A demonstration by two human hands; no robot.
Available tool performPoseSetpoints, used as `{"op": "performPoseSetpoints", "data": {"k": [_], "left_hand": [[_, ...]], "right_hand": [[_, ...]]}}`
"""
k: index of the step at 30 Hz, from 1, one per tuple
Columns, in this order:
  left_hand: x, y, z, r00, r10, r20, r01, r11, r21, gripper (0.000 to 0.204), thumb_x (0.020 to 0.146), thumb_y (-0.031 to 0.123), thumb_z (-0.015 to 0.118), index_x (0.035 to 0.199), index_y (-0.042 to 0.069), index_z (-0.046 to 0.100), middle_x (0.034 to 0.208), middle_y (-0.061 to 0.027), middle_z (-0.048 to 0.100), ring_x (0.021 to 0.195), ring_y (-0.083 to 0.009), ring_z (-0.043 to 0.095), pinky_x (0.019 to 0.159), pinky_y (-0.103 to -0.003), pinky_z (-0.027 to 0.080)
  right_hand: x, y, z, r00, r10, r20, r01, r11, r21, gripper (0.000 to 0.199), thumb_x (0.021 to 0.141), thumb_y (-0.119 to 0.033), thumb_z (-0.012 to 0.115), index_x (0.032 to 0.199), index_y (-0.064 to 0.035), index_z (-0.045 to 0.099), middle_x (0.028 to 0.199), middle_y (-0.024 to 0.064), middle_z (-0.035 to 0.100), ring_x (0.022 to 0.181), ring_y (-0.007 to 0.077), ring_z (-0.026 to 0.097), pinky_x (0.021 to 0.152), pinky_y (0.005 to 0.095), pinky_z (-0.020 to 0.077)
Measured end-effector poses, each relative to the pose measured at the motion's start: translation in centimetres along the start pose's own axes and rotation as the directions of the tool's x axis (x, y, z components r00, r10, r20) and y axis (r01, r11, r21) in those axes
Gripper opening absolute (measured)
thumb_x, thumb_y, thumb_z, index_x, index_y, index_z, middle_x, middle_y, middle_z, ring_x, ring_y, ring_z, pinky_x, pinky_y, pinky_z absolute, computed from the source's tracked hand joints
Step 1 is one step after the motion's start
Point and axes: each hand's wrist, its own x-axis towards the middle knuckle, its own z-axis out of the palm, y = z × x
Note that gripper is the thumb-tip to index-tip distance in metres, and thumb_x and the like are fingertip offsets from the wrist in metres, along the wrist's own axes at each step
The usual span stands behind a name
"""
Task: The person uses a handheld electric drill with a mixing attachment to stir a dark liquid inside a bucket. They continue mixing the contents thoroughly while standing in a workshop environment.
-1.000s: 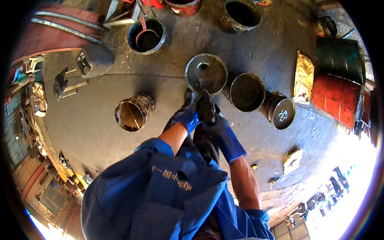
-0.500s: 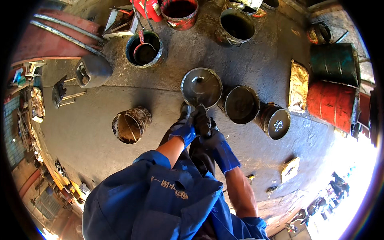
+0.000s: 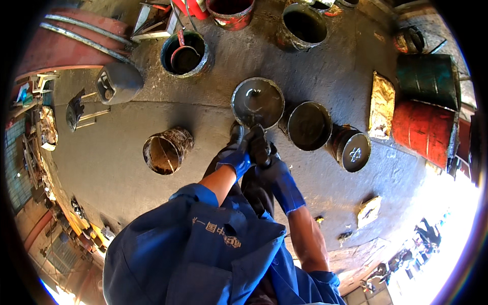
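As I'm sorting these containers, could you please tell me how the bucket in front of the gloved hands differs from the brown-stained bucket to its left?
The front bucket holds dark, glossy contents; the brown-stained bucket shows a brown interior. The front bucket's mouth looks wider here than the brown-stained bucket's. Both are round, open and on the floor.

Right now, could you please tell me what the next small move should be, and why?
I would perhaps ease the dark tool slightly toward the middle of the bucket just ahead: the left hand and right hand both grip it by the near rim, and light streaks show on the dark liquid. The tool's lower end is unclear.
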Motion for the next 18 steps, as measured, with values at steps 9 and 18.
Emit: {"op": "performPoseSetpoints", "data": {"k": [9, 18], "left_hand": [[0.6, 0.3, -0.9, 0.997, -0.072, 0.018, 0.069, 0.99, 0.124, 0.032, 0.104, 0.017, 0.051, 0.075, 0.019, 0.037, 0.055, -0.0007, 0.029, 0.041, -0.0153, 0.029, 0.041, -0.035, 0.025], [1.0, -1.3, -0.9, 0.989, 0.063, 0.137, -0.053, 0.996, -0.076, 0.031, 0.112, 0.029, 0.035, 0.083, 0.021, 0.042, 0.047, 0.0053, 0.019, 0.033, -0.0072, 0.023, 0.036, -0.028, 0.017]], "right_hand": [[2.2, 5.2, -0.3, 0.998, 0.064, -0.017, -0.065, 0.903, -0.425, 0.047, 0.08, -0.038, 0.074, 0.119, -0.013, 0.071, 0.107, 0.0159, 0.078, 0.103, 0.0298, 0.075, 0.09, 0.0402, 0.0587], [2.8, 8.4, -0.1, 1.0, 0.011, 0.026, 0.002, 0.893, -0.45, 0.042, 0.083, -0.037, 0.07, 0.118, -0.014, 0.072, 0.108, 0.0148, 0.078, 0.105, 0.0297, 0.074, 0.094, 0.0394, 0.0583]]}}
